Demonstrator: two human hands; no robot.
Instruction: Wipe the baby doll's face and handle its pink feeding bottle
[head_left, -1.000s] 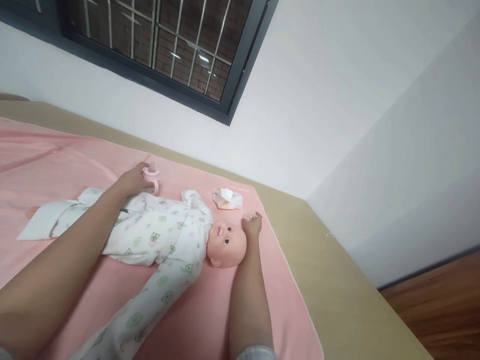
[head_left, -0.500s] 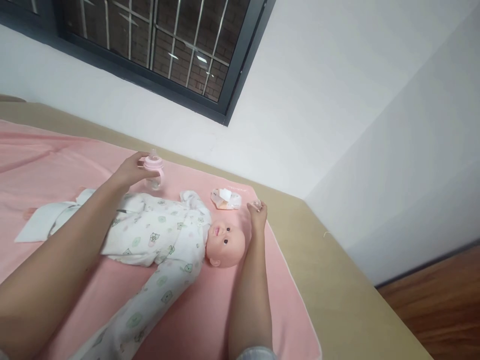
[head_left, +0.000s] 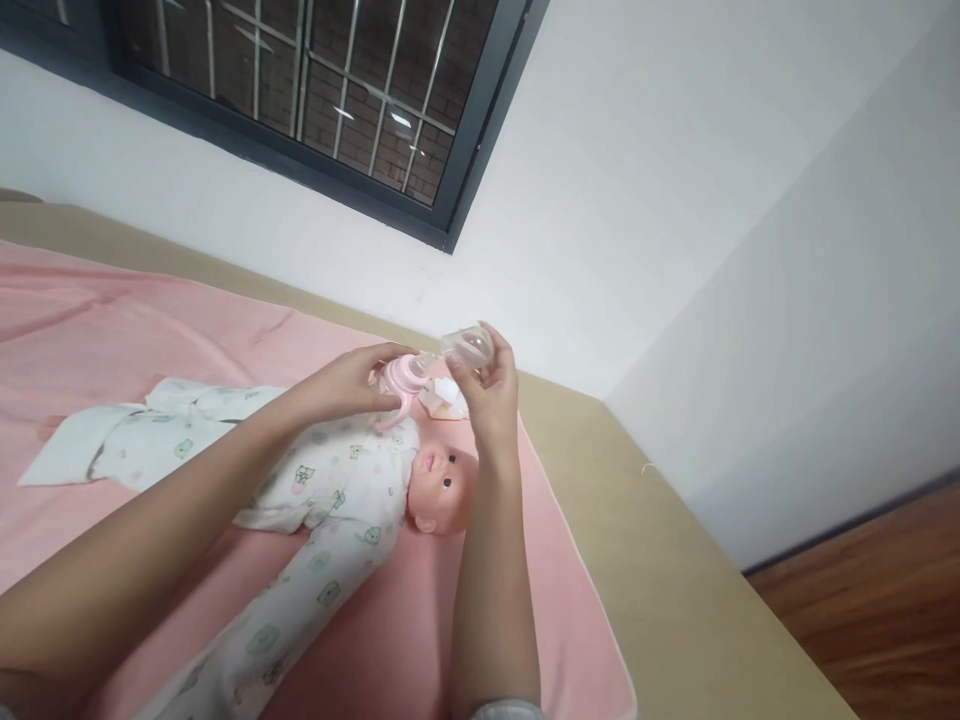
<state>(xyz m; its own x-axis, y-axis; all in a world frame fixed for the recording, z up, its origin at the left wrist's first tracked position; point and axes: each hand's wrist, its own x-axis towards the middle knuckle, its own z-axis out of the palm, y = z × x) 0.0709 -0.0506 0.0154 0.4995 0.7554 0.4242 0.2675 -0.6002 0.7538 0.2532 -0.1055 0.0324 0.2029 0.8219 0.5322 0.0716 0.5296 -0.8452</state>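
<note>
A baby doll in a white printed sleepsuit lies on a pink blanket, head to the right. Above its chest my left hand is closed round a pink baby bottle, held tilted with its teat toward the right. My right hand pinches a clear bottle cap just beyond the teat, above the doll's head. Both forearms reach in from the bottom edge.
A small white and peach packet lies on the blanket behind the doll's head, partly hidden by my hands. The blanket covers a tan mattress set against a white wall under a barred window. Wooden floor shows at right.
My left hand lifted the bottle from the blanket beside the doll and carried it right, over the chest. My right hand rose from beside the doll's head, holding the clear cap by the teat.
</note>
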